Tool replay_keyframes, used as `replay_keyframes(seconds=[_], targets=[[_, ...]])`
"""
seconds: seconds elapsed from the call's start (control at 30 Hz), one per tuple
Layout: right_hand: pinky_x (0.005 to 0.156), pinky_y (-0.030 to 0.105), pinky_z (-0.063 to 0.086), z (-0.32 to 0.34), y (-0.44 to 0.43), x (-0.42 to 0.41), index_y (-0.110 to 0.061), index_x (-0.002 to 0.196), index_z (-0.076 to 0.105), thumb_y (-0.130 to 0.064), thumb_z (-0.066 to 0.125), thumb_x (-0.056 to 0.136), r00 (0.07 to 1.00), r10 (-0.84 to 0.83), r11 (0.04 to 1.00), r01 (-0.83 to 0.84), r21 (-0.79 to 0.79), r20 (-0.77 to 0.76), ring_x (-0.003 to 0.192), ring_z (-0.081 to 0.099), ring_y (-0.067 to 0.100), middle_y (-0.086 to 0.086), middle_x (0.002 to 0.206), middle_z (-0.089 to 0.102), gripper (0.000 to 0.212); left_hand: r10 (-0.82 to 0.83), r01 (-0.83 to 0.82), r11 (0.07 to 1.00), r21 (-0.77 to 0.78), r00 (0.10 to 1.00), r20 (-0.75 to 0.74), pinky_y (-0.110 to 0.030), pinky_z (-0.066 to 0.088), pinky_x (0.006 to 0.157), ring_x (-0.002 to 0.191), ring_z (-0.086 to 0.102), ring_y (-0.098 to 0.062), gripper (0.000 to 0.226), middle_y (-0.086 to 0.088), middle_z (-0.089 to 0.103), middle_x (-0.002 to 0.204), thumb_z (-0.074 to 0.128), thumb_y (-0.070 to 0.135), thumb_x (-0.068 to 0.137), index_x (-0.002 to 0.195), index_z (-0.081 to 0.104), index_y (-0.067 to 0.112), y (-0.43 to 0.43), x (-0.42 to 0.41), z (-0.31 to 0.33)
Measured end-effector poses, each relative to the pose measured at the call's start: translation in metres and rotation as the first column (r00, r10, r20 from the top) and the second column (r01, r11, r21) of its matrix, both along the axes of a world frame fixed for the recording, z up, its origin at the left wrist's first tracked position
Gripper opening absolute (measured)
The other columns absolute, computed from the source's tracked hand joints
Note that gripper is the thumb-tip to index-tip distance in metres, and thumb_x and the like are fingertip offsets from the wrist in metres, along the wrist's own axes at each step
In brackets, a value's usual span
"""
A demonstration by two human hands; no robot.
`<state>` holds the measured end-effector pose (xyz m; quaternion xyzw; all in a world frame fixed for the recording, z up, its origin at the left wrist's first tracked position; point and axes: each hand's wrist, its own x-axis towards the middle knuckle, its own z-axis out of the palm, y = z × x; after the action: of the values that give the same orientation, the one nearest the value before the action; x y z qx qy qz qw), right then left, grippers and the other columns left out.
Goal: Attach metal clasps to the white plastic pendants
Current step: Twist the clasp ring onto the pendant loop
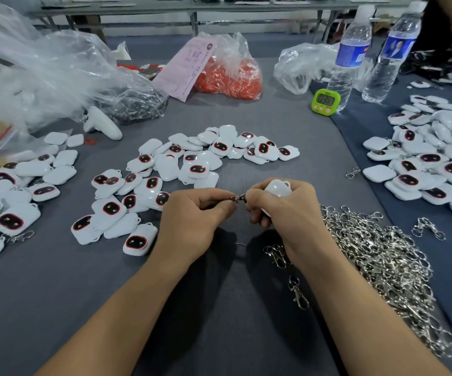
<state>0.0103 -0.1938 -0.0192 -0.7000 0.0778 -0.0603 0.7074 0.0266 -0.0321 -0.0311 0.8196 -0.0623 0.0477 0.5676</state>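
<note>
Two bare forearms reach up from the near edge across the grey table (219, 308). Just right of them lies the heap of metal clasps (382, 270), silvery swivel hooks tangled together, a few loose ones strayed toward the wrists.

Beyond the heap, the left hand (192, 215) pinches a small clasp (238, 198) between thumb and forefinger, fingers closed tight on it. The right hand (281, 210) is curled shut around a white pendant (277, 188), whose rounded, glossy plastic back shows above the knuckles; its fingertips meet the clasp where the two hands touch. Whether the clasp is already hooked on cannot be told.

Left of the hands and beyond them spreads a scatter of loose pendants (165, 169): rounded white squares, many face up with a dark oval window ringed in red. Farther left lies another group (16, 196), some with clasps on. Well right of the hands sits a third pile (431, 156).

Beyond the pendants stand a green timer (325, 101), two water bottles (349, 55), a bag of orange pieces (230, 74) with a pink sheet (187, 69), and crumpled clear plastic bags (43, 69).
</note>
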Motion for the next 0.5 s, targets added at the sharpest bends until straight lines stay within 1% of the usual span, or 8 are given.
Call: replay_keyframes(seconds=[0.17,0.23,0.3,0.33,0.37,0.4,0.43,0.5], targets=[[0.046,0.024,0.041,-0.001,0.0,0.0,-0.009,0.067,0.072,-0.008,0.074,0.072,0.999,-0.037,0.999,0.036,-0.033,-0.03,0.053,0.057,0.021,0.027,0.071,0.068,0.005,0.105,-0.105,0.994,-0.01,0.992,0.063,-0.007,0.049,0.061,0.066,0.071,0.002,0.017,0.018,0.074,0.069,0.084,0.019,0.078,0.077,0.08,0.036,0.004,-0.002,0.001],[0.045,0.023,0.043,-0.001,0.0,0.0,-0.01,0.067,0.073,-0.009,0.075,0.073,0.998,-0.052,0.996,0.049,-0.081,-0.044,0.052,0.058,0.017,0.018,0.066,0.069,0.007,0.113,-0.112,0.994,-0.02,0.99,0.082,-0.007,0.049,0.062,0.067,0.07,0.002,0.016,0.018,0.074,0.071,0.085,0.02,0.076,0.076,0.08,0.035,0.005,-0.004,0.003],[0.048,0.024,0.048,-0.002,0.0,-0.001,-0.017,0.068,0.075,-0.013,0.076,0.077,0.995,-0.1,0.961,0.09,-0.261,-0.023,0.051,0.059,0.009,-0.001,0.061,0.07,0.01,0.109,-0.109,0.994,-0.007,0.989,0.095,-0.007,0.049,0.063,0.069,0.07,0.003,0.015,0.019,0.074,0.071,0.085,0.021,0.076,0.076,0.079,0.035,0.005,-0.005,0.004],[0.051,0.021,0.051,-0.002,0.001,-0.001,-0.022,0.069,0.077,-0.016,0.077,0.078,0.992,-0.127,0.921,0.125,-0.369,0.017,0.052,0.06,0.003,-0.009,0.062,0.071,0.011,0.112,-0.114,0.993,0.012,0.988,0.104,-0.007,0.049,0.064,0.069,0.07,0.003,0.015,0.021,0.074,0.071,0.086,0.021,0.076,0.075,0.079,0.035,0.006,-0.005,0.004],[0.053,0.014,0.049,-0.001,0.003,-0.002,-0.027,0.072,0.078,-0.019,0.078,0.079,0.988,-0.137,0.884,0.153,-0.441,0.069,0.056,0.062,0.0,-0.017,0.064,0.07,0.011,0.119,-0.124,0.992,0.035,0.987,0.111,-0.006,0.049,0.064,0.069,0.07,0.004,0.016,0.022,0.073,0.071,0.086,0.022,0.075,0.074,0.079,0.036,0.006,-0.005,0.004],[0.054,0.01,0.047,0.001,0.005,-0.003,-0.03,0.073,0.078,-0.02,0.079,0.079,0.986,-0.122,0.867,0.162,-0.471,0.114,0.062,0.064,-0.004,-0.023,0.066,0.069,0.012,0.128,-0.135,0.989,0.059,0.985,0.116,-0.006,0.048,0.063,0.068,0.069,0.005,0.017,0.024,0.072,0.07,0.087,0.022,0.075,0.074,0.078,0.036,0.007,-0.005,0.004],[0.056,0.008,0.046,0.002,0.007,-0.004,-0.033,0.074,0.077,-0.021,0.08,0.079,0.985,-0.09,0.864,0.15,-0.481,0.146,0.066,0.064,-0.005,-0.025,0.067,0.069,0.014,0.133,-0.143,0.986,0.085,0.984,0.119,-0.005,0.047,0.062,0.067,0.068,0.006,0.017,0.025,0.072,0.069,0.087,0.022,0.074,0.074,0.078,0.037,0.008,-0.005,0.004],[0.058,0.013,0.049,0.002,0.01,-0.006,-0.036,0.073,0.075,-0.021,0.081,0.079,0.984,-0.009,0.85,0.1,-0.517,0.175,0.068,0.065,0.0,-0.022,0.067,0.069,0.017,0.123,-0.139,0.982,0.129,0.985,0.122,-0.004,0.047,0.061,0.066,0.067,0.008,0.02,0.028,0.071,0.07,0.087,0.02,0.074,0.075,0.078,0.038,0.007,-0.006,0.004]])
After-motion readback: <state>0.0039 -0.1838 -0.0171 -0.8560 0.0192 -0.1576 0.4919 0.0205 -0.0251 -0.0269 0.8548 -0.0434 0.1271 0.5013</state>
